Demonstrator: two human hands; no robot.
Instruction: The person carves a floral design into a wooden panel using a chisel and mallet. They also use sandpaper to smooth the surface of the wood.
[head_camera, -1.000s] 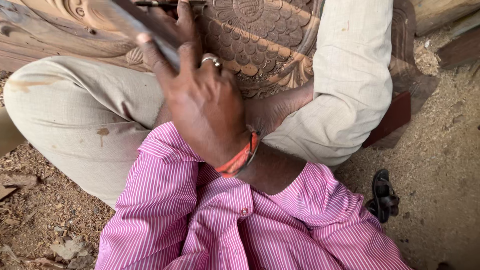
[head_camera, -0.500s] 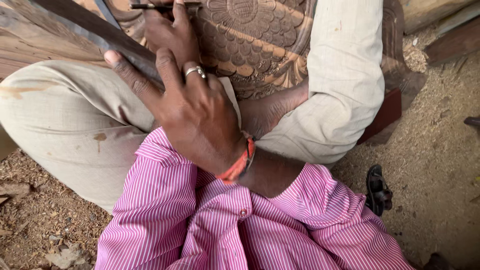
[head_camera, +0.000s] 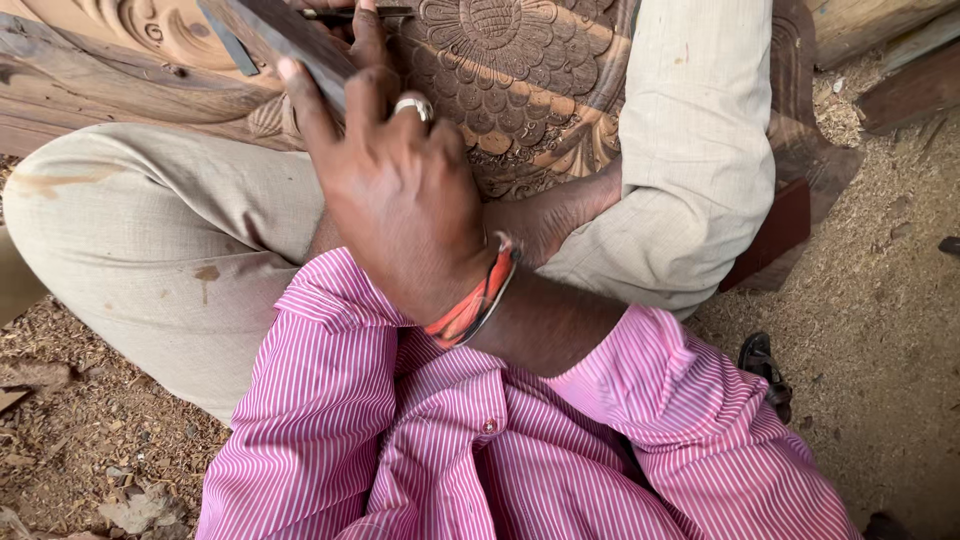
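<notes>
My right hand (head_camera: 400, 200), with a silver ring and an orange wristband, reaches across my lap and is closed around a dark wooden bar (head_camera: 290, 40) that slants up to the left. It hangs over a carved wooden panel (head_camera: 520, 80) with flower and scale patterns, which lies on my crossed legs in beige trousers. A thin metal chisel (head_camera: 350, 12) lies across the panel at the top edge. My left hand (head_camera: 368, 35) is almost wholly hidden under the right one. Only a finger shows, against the chisel, and its grip cannot be made out.
Sawdust and wood chips cover the ground (head_camera: 880, 300) around me. A dark sandal (head_camera: 765, 370) lies at the right beside my pink striped shirt. Rough planks (head_camera: 900, 90) lie at the top right. My bare foot (head_camera: 560, 210) is tucked under the panel.
My right hand has lifted the wooden bar and drawn it up and to the right over the panel. The view has tilted slightly.
</notes>
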